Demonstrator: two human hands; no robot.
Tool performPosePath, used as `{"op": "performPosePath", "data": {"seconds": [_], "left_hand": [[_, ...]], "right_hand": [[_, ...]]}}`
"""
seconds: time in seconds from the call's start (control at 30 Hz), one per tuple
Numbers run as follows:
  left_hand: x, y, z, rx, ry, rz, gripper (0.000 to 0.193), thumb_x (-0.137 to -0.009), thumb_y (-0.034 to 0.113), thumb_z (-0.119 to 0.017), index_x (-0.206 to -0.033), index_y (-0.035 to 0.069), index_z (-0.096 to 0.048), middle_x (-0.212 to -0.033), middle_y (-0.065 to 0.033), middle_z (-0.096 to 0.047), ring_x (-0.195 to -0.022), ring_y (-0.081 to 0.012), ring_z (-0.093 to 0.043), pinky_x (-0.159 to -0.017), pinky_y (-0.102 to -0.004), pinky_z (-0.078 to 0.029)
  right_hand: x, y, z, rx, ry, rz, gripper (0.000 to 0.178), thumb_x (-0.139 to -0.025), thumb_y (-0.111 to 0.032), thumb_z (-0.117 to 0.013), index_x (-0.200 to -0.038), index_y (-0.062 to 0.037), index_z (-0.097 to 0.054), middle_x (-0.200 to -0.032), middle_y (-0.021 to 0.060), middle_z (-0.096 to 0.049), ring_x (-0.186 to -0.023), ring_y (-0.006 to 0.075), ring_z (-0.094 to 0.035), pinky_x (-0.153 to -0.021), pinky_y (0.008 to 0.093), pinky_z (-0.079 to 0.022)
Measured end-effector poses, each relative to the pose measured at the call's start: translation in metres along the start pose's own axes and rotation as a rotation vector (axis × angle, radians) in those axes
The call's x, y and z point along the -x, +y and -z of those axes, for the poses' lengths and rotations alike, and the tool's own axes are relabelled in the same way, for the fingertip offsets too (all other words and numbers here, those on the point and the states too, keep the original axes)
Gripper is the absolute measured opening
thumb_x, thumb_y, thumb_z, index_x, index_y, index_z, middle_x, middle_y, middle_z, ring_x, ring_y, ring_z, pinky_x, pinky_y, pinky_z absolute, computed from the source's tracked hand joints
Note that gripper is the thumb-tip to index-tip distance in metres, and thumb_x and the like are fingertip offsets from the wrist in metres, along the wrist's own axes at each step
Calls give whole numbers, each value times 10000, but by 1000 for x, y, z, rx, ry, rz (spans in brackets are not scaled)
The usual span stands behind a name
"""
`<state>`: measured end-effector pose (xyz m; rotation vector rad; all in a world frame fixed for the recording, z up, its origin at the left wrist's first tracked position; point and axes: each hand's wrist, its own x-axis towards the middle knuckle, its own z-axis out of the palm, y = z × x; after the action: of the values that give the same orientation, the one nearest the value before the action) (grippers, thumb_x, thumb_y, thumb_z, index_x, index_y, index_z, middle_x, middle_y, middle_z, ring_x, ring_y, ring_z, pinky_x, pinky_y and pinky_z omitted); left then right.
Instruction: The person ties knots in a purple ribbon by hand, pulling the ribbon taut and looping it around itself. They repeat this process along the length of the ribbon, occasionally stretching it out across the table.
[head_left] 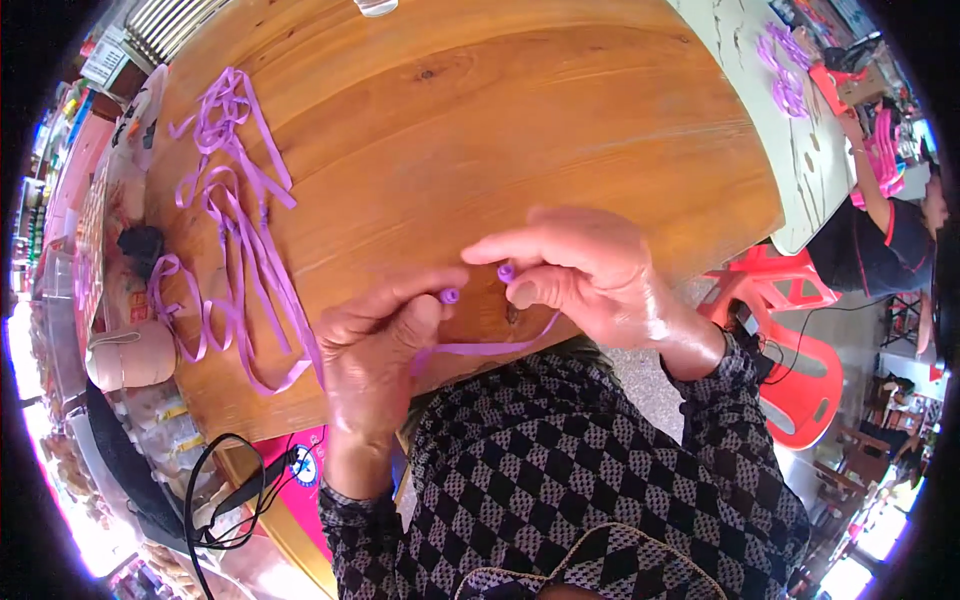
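Observation:
Over the near edge of the wooden table [470,130], my two hands face each other with a small gap between them. My left hand [370,335] pinches a small rolled end of purple ribbon [449,296] between thumb and index finger. Between the thumb and fingers of my right hand [600,270] sits a similar small purple ribbon roll [505,272]. A flat ribbon strand [480,349] runs below both hands, from near the left palm toward the right hand. Long loose purple ribbons [262,265] lie tangled on the table to the left, and one length reaches my left wrist.
A beige thread spool [130,357] stands at the table's left edge, beside clear bags and a black cable [205,535]. Red plastic stools [805,385] are at right. Another person [870,240] is by a white table [735,45] holding more purple ribbon [785,70].

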<state>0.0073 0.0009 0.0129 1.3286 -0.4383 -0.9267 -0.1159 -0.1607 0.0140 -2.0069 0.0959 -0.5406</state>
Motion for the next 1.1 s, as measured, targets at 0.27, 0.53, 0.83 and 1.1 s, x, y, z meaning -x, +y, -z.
{"op": "performPosePath", "data": {"seconds": [0.27,0.53,0.83,1.1], "left_hand": [[6,-12,-18,-18,97,-112,146,-803,31,-607,-940,-19,-616,-873,-35,-609,-814,-102,-537,-746,-202,-407],[4,-28,-23,-63,90,-331,137,-802,-13,-599,-939,-18,-601,-870,-20,-576,-780,-94,-521,-699,-200,-407],[2,-32,-12,243,120,-92,173,-771,-4,-637,-942,-12,-611,-831,-32,-609,-711,-86,-539,-634,-201,-437],[7,-31,-12,44,86,-165,157,-772,-4,-638,-927,-13,-618,-845,-27,-593,-744,-87,-530,-673,-190,-421]], "right_hand": [[3,-3,-14,-597,-79,-438,426,-747,-21,-647,-1159,-37,-538,-709,-1,-560,-671,67,-521,-657,221,-456],[7,11,-23,-57,20,-132,266,-706,-49,-688,-960,-28,-612,-753,40,-603,-721,145,-564,-640,285,-454],[9,5,-18,323,132,170,167,-687,-91,-700,-840,-94,-634,-795,37,-576,-688,222,-523,-562,317,-399],[11,14,-33,-43,191,66,136,-756,-53,-665,-880,-31,-613,-756,67,-585,-638,167,-542,-543,261,-413]]}}
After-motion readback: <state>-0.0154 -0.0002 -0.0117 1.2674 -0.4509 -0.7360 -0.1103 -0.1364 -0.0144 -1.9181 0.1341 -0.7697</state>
